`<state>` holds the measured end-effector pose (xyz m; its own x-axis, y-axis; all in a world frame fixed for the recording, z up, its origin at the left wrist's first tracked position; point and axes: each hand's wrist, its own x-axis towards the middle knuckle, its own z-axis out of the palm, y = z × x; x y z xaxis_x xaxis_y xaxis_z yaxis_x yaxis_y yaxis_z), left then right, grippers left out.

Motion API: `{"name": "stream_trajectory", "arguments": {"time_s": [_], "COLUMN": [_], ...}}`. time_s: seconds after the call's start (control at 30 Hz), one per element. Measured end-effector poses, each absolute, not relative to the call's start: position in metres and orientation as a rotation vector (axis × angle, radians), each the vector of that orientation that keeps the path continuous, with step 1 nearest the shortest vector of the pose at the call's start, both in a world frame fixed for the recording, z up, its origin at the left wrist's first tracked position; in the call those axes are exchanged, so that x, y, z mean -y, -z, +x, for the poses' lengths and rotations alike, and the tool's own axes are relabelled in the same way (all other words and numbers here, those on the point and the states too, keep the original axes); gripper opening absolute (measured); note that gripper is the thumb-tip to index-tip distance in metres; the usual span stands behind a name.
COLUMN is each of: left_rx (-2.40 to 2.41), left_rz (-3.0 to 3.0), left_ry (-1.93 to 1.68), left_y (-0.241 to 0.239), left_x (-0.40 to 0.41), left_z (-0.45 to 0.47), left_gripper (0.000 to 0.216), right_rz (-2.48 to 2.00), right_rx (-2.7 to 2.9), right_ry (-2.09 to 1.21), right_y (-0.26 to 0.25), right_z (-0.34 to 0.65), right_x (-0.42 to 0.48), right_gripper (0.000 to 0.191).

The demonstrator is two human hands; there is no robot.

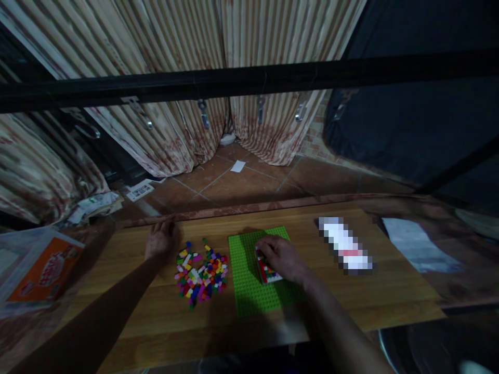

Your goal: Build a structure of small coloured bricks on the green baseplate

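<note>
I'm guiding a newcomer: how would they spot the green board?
On the wooden table, find the pile of colourful bricks. Right of it lies the green board, beneath the right hand. Unlike those small loose bricks, it is one flat, studded sheet.

We lose part of the brick build (pixel 268 275) under the right hand (pixel 278 254), which covers some of the green baseplate (pixel 245 280). We find the loose bricks (pixel 200 280) too small to count, 1 pixelated object (pixel 345 245) unreadable, and the plastic box (pixel 41 270) cut off at left.
</note>
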<state>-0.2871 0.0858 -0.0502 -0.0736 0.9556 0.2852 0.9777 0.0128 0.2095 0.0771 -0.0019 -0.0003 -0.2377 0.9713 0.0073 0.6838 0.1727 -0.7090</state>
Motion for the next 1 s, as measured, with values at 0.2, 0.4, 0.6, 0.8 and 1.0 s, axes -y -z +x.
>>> {"name": "stream_trajectory", "arguments": {"time_s": [0.2, 0.4, 0.6, 0.8, 1.0], "left_rx": [2.188, 2.197, 2.146, 2.201, 2.178], "left_rz": [-2.092, -2.097, -2.122, -2.071, -2.087], "left_ry": [0.56, 0.599, 0.552, 0.528, 0.575], "left_y": [0.0508, 0.0505, 0.0515, 0.0505, 0.0514], "left_x": [-0.0851, -0.0845, -0.0857, -0.0836, -0.0841], "left_z": [-0.2871, -0.2869, -0.288, -0.2863, -0.2862], "left_gripper": [0.046, 0.045, 0.046, 0.043, 0.042], "right_rz": [-1.563, -1.577, -1.593, -1.583, -1.565], "right_rx": [1.975, 1.964, 1.925, 1.897, 1.905], "right_ry": [-0.837, -0.864, -0.907, -0.913, -0.902], "right_y": [-0.004, -0.0034, -0.0019, 0.0006, 0.0005], "right_z": [0.0769, 0.0777, 0.0775, 0.0774, 0.077], "right_x": [0.0037, 0.0028, 0.0024, 0.0017, 0.002], "right_gripper": [0.03, 0.031, 0.029, 0.028, 0.028]}}
